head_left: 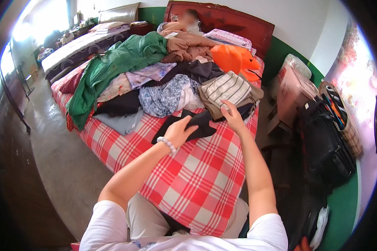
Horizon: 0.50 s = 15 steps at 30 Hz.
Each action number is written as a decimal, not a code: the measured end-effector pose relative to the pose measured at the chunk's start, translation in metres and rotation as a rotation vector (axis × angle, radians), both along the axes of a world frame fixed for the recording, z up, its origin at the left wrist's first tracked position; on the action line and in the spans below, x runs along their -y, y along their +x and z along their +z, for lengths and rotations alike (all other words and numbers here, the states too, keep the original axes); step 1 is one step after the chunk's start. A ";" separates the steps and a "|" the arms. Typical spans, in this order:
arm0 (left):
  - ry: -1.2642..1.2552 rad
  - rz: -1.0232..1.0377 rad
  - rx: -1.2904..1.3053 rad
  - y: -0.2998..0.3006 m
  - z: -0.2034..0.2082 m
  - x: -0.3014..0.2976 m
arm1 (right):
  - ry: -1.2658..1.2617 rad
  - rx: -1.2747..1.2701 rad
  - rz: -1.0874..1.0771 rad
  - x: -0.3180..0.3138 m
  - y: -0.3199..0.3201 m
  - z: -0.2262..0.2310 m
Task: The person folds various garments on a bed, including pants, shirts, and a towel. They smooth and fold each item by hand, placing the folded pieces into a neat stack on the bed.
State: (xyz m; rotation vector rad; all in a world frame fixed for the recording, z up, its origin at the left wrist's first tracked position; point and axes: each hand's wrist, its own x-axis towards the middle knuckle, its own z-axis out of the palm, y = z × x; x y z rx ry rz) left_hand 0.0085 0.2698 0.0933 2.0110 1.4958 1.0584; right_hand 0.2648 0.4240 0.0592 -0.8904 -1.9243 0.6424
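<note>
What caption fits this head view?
Both hands, left hand and right hand, press a black garment flat on a red checked bedsheet beside piled clothes.

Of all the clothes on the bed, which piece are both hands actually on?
The black garment lying flat on the red checked sheet, apart from the heap. The left hand rests on it and the right hand touches its far edge beside the striped piece.

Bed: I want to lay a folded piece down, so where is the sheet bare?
The checked sheet is bare in front of the black garment, between the left hand, right hand and the bed's near edge. Behind them the clothes pile covers the bed up to the headboard.
</note>
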 end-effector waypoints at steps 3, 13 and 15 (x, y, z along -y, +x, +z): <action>-0.111 -0.210 0.690 -0.004 -0.008 0.039 | -0.252 -0.217 0.119 0.107 -0.018 0.006; 0.104 0.121 0.452 -0.004 0.006 0.130 | -0.625 -0.672 0.205 0.299 -0.048 0.092; 0.090 0.112 0.537 0.000 0.023 0.141 | -0.541 -0.660 0.207 0.304 -0.050 0.095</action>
